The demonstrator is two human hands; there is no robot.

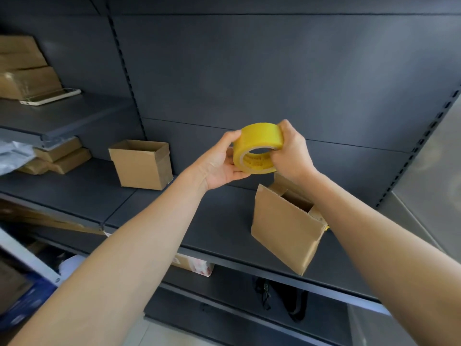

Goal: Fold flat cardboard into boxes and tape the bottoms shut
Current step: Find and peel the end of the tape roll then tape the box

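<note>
A yellow tape roll [258, 138] is held up in front of the dark shelf back between both hands. My left hand [222, 163] cups the roll from the left and below. My right hand [290, 152] grips its right side, fingers curled over the rim. Below the right wrist an opened cardboard box [282, 231] lies tilted on the shelf, its open end facing up and back. A second folded box [142, 164] stands upright on the same shelf, further left, open at the top.
The dark grey shelf [199, 221] carries both boxes. At the far left lie stacked flat cardboard packs [59, 156], more boxes [27, 71] on an upper shelf, and a phone [50, 96]. A black bag [282, 295] sits on the lower shelf.
</note>
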